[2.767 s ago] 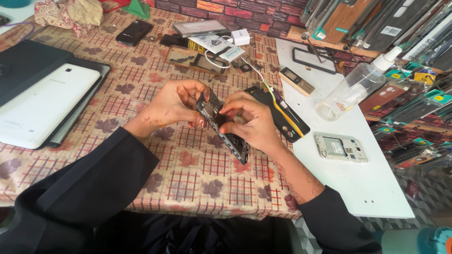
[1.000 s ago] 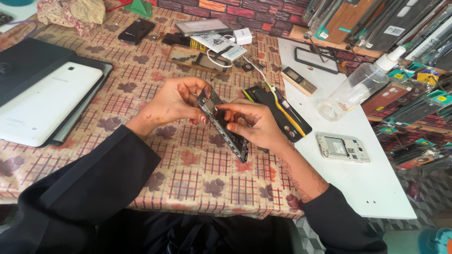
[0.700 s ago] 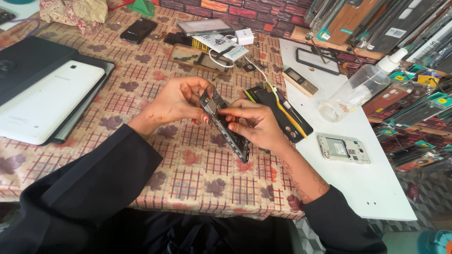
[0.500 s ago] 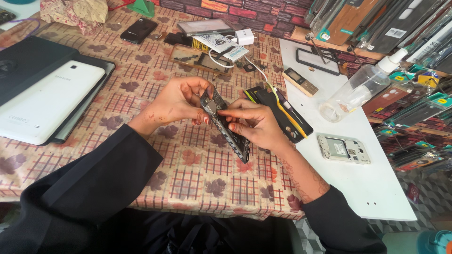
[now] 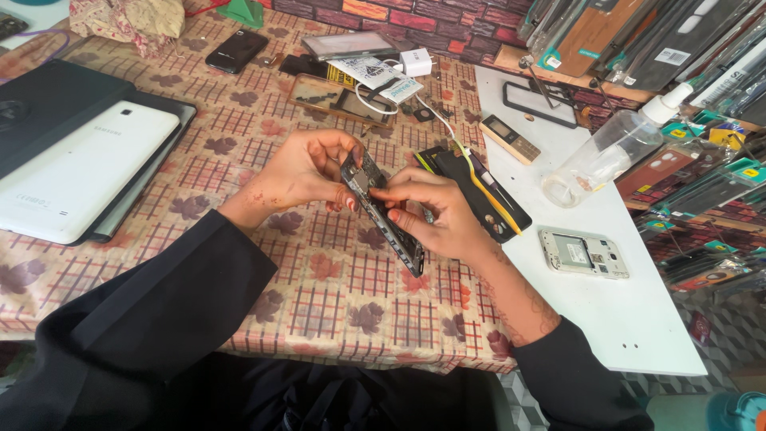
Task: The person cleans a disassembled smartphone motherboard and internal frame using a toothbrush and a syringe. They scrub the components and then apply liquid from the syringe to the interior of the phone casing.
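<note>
Head cam, looking straight down at the tabletop (image 5: pixel 239 303), which has a checked cloth with leaf prints on it. Both hands are up over the middle of it working on an opened phone (image 5: pixel 383 214), a dark, narrow body with its insides showing, tilted on edge and running diagonally from upper left to lower right. The left hand (image 5: pixel 307 169) is curled around the top end, fingers closed on that edge. The right hand (image 5: pixel 435 211) wraps the long side from the right, thumb and fingertips pinched on the upper middle part of the phone. So both hands are closed on the same thing, held a bit above the cloth.

Around it: just right of the right hand lies a black pouch (image 5: pixel 479 191) with a yellow cable (image 5: pixel 483 179) draped across it. Further right there's a white board (image 5: pixel 606 303) carrying a silver phone back shell (image 5: pixel 582 253), a small bar phone (image 5: pixel 515 140), a clear spray bottle (image 5: pixel 614 148) lying on its side and a black phone frame (image 5: pixel 538 104). Far left, a white tablet (image 5: pixel 76 179) sits on a black folio case (image 5: pixel 48 108). Near the top edge are a black phone (image 5: pixel 236 49), a shallow tray with small parts (image 5: pixel 339 100) and a white charger plug (image 5: pixel 415 61). Black sleeves cover both arms.
</note>
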